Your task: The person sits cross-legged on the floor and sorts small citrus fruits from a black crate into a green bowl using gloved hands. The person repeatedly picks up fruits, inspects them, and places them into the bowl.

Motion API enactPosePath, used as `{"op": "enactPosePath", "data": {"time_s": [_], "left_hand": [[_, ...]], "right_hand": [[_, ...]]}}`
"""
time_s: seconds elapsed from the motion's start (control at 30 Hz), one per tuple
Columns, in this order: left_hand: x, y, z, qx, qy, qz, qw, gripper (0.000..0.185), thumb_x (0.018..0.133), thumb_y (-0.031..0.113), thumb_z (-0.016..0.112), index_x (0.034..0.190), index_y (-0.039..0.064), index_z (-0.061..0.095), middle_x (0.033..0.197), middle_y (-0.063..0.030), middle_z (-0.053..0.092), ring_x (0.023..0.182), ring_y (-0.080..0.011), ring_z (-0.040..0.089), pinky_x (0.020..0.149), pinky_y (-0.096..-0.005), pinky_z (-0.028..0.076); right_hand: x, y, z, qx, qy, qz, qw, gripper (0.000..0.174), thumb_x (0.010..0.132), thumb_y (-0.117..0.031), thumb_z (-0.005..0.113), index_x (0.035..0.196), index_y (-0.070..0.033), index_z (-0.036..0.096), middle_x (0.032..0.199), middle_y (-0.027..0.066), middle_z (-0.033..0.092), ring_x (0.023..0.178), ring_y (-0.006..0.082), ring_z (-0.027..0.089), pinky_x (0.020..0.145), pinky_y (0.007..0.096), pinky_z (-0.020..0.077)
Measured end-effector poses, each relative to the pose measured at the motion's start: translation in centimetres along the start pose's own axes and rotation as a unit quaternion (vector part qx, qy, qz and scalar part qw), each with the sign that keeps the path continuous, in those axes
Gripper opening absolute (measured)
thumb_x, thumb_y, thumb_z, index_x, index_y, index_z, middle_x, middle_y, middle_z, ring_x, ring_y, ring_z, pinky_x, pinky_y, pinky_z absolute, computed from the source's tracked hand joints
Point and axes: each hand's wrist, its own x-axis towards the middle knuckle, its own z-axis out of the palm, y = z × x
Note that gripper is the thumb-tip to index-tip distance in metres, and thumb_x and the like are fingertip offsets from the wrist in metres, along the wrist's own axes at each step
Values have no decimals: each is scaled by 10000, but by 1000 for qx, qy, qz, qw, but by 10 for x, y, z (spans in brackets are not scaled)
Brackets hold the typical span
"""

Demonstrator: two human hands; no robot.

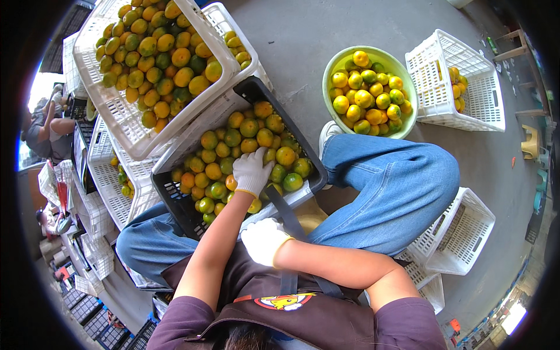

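A black plastic crate [317,159], lined with paper along its sides, holds many green-orange mandarins [213,171] and rests tilted between my knees. My left hand [253,169], in a white knit glove, reaches into it and touches the fruit. A mandarin [270,155] lies between its thumb and fingers; whether they grip it is unclear. Over my lap, at the crate's near edge, is my right hand [264,241], also gloved in white. Its fingers are curled and overexposed, so I cannot see whether it holds anything. A dark strap [282,210] runs beside it.
A large white crate [127,127] full of mandarins overhangs the black crate's left side. Ahead to the right stands a pale green tub [327,94] of yellower mandarins, beside a tipped white crate [479,94]. More white crates [463,238] lie right. A person [48,127] is far left.
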Motion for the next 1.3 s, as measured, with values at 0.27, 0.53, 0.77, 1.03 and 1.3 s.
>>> {"op": "enactPosePath", "data": {"time_s": [0.27,0.53,0.77,1.03,1.3], "left_hand": [[6,11,-14,93,-23,-31,995,431,952,435,583,1306,193,627,1163,-53,702,1119,-275,643,900,-413,526],[26,41,-30,-21,-47,117,992,561,709,407,768,1210,171,685,1085,-109,726,1041,-327,671,921,-434,544],[20,48,-17,54,39,74,995,516,736,319,740,1202,121,642,1248,-122,637,1162,-279,604,909,-413,514],[64,79,-9,200,-55,79,975,534,755,560,748,1080,136,748,1058,-75,731,1010,-259,675,833,-410,506],[69,81,-1,214,-26,3,977,501,807,571,713,1065,145,772,1096,-73,709,1043,-271,651,856,-403,504]], "right_hand": [[3,0,-7,-15,-46,25,999,238,845,-199,580,864,-50,765,838,167,736,766,314,725,612,475,546],[3,-3,-19,-19,-93,20,995,242,854,-194,591,932,-53,772,906,134,745,807,301,728,659,449,551],[0,-4,-18,20,-104,23,994,240,865,-206,592,947,-77,776,934,126,752,844,299,733,683,441,548],[4,0,-7,9,-76,12,997,246,880,-215,600,998,-112,789,983,94,762,893,287,737,670,467,538],[8,-5,9,19,-113,16,993,251,881,-187,634,1054,-149,811,1028,57,775,948,289,734,643,506,536]]}}
